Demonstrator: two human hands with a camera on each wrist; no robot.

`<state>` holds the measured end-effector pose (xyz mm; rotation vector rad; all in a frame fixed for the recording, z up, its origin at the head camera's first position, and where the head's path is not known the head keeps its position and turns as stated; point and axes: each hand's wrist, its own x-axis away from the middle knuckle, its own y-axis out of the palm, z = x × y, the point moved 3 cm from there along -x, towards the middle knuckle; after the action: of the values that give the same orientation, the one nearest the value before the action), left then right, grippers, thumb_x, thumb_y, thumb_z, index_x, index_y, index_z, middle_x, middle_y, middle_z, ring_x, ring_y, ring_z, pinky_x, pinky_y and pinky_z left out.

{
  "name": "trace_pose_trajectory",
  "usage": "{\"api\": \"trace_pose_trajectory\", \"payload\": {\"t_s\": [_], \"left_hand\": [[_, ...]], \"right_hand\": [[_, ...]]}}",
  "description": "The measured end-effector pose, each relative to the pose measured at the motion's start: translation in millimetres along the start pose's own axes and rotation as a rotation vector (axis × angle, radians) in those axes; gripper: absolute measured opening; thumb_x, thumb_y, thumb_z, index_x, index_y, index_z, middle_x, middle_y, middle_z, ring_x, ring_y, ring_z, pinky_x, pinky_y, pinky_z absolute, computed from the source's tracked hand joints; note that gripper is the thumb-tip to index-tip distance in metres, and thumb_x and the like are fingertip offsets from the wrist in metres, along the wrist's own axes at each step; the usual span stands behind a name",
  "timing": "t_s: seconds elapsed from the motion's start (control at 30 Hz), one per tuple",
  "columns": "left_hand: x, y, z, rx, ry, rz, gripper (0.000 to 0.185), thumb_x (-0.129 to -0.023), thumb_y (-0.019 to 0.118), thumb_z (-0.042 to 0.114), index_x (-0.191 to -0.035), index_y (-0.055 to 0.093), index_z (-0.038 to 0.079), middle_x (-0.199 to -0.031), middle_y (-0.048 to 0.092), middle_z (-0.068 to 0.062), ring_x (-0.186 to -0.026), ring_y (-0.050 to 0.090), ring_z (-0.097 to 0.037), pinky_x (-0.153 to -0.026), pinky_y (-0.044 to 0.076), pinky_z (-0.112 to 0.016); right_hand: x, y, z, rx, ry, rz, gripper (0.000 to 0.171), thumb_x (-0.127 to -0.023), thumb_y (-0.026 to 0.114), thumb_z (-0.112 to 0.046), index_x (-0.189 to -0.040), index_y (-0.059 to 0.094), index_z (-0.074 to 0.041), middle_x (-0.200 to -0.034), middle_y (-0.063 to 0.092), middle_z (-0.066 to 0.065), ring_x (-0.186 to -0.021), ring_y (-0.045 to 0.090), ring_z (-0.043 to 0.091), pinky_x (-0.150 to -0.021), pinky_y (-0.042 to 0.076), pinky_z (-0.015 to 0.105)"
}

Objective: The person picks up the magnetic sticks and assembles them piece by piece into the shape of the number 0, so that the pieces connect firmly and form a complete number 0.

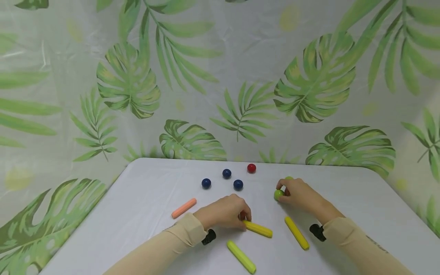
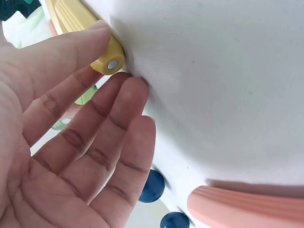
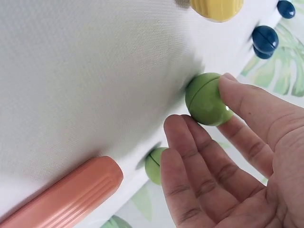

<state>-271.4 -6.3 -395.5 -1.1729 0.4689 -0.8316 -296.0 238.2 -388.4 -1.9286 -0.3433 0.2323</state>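
My left hand (image 1: 225, 212) rests at the left end of a yellow stick (image 1: 258, 228) lying on the white table (image 1: 343, 198). In the left wrist view one fingertip (image 2: 97, 35) touches that stick's end (image 2: 112, 64), and the other fingers stay loosely extended beside it. My right hand (image 1: 298, 193) pinches a green ball (image 1: 278, 194) against the table. The thumb and a finger press on the ball (image 3: 205, 99) in the right wrist view. A second green ball (image 1: 288, 178) sits just behind that hand.
Three blue balls (image 1: 226, 173) and a red ball (image 1: 251, 168) lie farther back. A pink stick (image 1: 183, 207) lies to the left, with another yellow stick (image 1: 296, 232) and a green stick (image 1: 241, 256) near the front. A leaf-print curtain surrounds the table.
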Motion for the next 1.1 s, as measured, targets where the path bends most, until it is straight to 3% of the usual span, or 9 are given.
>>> {"api": "trace_pose_trajectory", "payload": {"t_s": [0.2,0.63,1.1], "left_hand": [[-2.8,-1.5,-0.7,0.018,-0.009,0.01,0.012,-0.089,0.089,0.017,-0.1,0.085,0.015,-0.08,0.071,0.012,-0.073,0.057,0.002,-0.071,0.05,-0.012],[-15.4,-11.3,-23.7,0.073,-0.107,0.097,0.011,-0.09,0.089,0.016,-0.1,0.085,0.013,-0.082,0.073,0.009,-0.074,0.059,-0.002,-0.072,0.052,-0.016],[-29.3,-20.9,-28.9,0.053,-0.163,0.121,0.011,-0.091,0.087,0.013,-0.101,0.085,0.011,-0.087,0.075,0.004,-0.077,0.057,-0.006,-0.074,0.051,-0.019]], "right_hand": [[0,-2,1,-0.01,0.014,-0.008,0.024,-0.095,0.081,-0.013,-0.115,0.07,-0.003,-0.087,0.069,0.005,-0.076,0.059,0.016,-0.071,0.052,0.033],[5,-4,5,-0.065,-0.004,-0.02,0.029,-0.095,0.083,-0.016,-0.117,0.07,-0.003,-0.09,0.07,0.004,-0.078,0.061,0.015,-0.073,0.054,0.033],[9,0,3,-0.091,0.004,-0.039,0.026,-0.094,0.084,-0.015,-0.114,0.07,-0.007,-0.091,0.07,0.004,-0.081,0.062,0.015,-0.075,0.056,0.034]]}}
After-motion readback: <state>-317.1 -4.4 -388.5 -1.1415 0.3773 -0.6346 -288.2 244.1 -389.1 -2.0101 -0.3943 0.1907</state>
